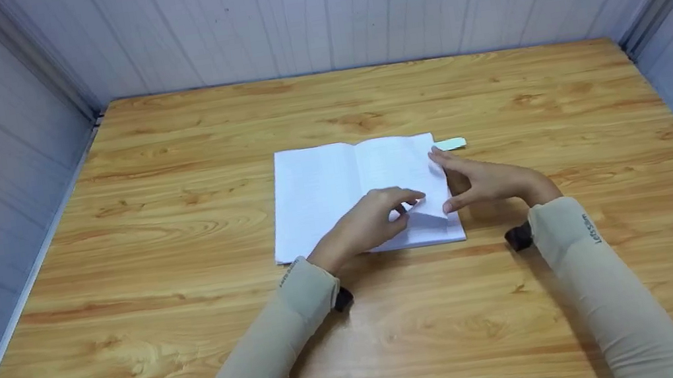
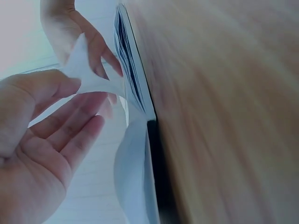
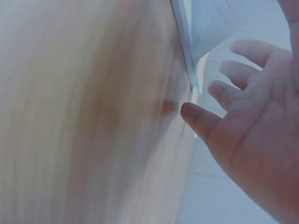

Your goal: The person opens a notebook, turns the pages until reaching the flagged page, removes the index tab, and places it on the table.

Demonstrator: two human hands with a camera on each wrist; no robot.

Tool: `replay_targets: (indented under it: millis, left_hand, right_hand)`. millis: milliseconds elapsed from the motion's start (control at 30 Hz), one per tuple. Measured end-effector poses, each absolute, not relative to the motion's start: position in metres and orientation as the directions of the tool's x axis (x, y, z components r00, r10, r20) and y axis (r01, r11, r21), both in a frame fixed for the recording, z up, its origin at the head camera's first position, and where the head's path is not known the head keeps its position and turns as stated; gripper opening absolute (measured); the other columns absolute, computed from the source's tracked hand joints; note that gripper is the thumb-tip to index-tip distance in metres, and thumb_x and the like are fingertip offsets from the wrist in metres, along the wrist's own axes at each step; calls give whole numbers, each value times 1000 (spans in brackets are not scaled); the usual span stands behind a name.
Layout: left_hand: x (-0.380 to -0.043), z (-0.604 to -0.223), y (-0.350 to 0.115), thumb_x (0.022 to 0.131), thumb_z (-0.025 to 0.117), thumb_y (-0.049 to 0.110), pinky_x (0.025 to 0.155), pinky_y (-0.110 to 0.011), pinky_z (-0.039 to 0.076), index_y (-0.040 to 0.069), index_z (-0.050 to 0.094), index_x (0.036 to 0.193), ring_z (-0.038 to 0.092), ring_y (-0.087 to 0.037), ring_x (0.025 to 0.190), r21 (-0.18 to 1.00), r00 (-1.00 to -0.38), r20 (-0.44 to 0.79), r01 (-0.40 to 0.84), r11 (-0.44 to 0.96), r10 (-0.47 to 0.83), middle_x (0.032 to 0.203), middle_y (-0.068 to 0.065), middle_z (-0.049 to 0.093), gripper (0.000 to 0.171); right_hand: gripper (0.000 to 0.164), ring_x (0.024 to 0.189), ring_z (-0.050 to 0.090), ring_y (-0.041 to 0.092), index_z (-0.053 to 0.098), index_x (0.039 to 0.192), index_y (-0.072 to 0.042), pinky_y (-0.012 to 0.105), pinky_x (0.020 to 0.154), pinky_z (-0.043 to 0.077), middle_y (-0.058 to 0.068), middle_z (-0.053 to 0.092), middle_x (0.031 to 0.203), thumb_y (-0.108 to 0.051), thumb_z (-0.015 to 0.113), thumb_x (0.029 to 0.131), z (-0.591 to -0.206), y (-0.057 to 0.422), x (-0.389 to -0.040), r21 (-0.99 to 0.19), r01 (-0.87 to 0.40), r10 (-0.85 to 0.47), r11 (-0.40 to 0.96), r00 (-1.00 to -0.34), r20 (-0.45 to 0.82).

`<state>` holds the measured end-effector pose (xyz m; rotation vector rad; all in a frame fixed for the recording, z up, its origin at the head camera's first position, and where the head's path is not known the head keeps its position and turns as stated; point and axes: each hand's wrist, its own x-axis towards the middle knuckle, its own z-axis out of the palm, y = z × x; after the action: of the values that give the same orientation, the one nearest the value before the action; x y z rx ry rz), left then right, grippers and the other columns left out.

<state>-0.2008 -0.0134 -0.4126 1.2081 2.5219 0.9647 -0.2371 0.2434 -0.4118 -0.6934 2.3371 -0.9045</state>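
From the head, looks forward and down above the open notebook [image 1: 318, 198]. From the left wrist, close and low across its near edge; from the right, likewise past its right edge. Shares left hand [image 1: 368, 221] and right hand [image 1: 492, 180] between head and left wrist.

Left hand [image 2: 39, 161] pinches a white page [image 2: 80, 58], left side. Right hand [image 2: 95, 45]'s upper left, wood tabletop [image 2: 224, 112] basically hogs the right.
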Motion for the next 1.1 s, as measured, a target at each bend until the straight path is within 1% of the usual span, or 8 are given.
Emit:
replay_targets:
  millis: [167, 333, 500, 600, 800, 867, 1000, 1100]
  left_hand:
    - [-201, -411, -16, 92, 56, -2, 94, -26, 51, 3, 56, 132, 66, -19, 106, 680, -698, 145, 585, 441, 701, 124, -12, 65, 41]
    - [-201, -410, -20, 91, 58, -2, 92, -26, 52, 4, 55, 133, 66, -19, 105, 732, -737, 187, 545, 409, 649, 123, -11, 65, 43]
    - [-201, -409, -25, 89, 59, -2, 87, -30, 55, 5, 56, 132, 68, -22, 97, 774, -775, 237, 515, 368, 586, 113, -15, 68, 44]
    - [-202, -407, -30, 89, 61, -1, 84, -28, 56, 6, 57, 132, 67, -20, 91, 788, -800, 254, 497, 363, 544, 106, -14, 67, 44]
    - [-202, -401, -40, 88, 62, 1, 81, -24, 55, 8, 58, 131, 59, -13, 80, 822, -833, 272, 461, 335, 482, 83, -5, 51, 43]
    - [-203, -400, -44, 88, 63, 2, 80, -24, 55, 8, 59, 131, 60, -12, 79, 831, -843, 275, 450, 326, 462, 80, -4, 50, 43]
    - [-204, -396, -51, 88, 64, 4, 77, -23, 54, 9, 60, 130, 62, -11, 80, 848, -864, 273, 423, 318, 424, 104, -9, 67, 42]
    - [-204, -393, -58, 88, 65, 5, 73, -22, 51, 10, 61, 129, 60, -11, 82, 855, -873, 278, 415, 310, 401, 123, -8, 65, 42]
  right_hand:
    - [106, 149, -10, 30, -9, 154, -11, 57, 118, 5, 12, -12, 162, -35, 70, 87, -410, 246, -238, -739, -252, -606, 625, -753, -256]
    - [108, 149, -10, 31, -14, 153, -17, 57, 118, 6, 11, -15, 161, -34, 70, 88, -409, 247, -238, -746, -237, -583, 622, -777, -240]
    - [109, 149, -8, 32, -15, 153, -17, 57, 118, 7, 11, -15, 161, -37, 70, 87, -411, 247, -237, -739, -221, -561, 637, -790, -248]
    - [108, 149, -7, 32, -13, 154, -14, 57, 118, 7, 11, -13, 162, -39, 69, 87, -412, 246, -237, -732, -224, -560, 643, -789, -250]
    - [106, 149, -6, 31, -8, 154, -8, 55, 119, 6, 12, -9, 162, -39, 68, 88, -415, 246, -239, -708, -252, -574, 659, -777, -258]
    - [106, 149, -7, 30, -7, 154, -7, 53, 119, 5, 12, -9, 162, -40, 68, 88, -416, 246, -239, -702, -255, -579, 666, -770, -270]
    - [104, 149, -8, 29, -5, 154, -8, 52, 120, 3, 10, -10, 162, -40, 68, 88, -418, 246, -238, -704, -241, -588, 668, -750, -302]
    - [103, 149, -8, 29, -4, 154, -8, 52, 120, 2, 10, -9, 162, -40, 68, 88, -419, 246, -238, -699, -243, -596, 673, -738, -317]
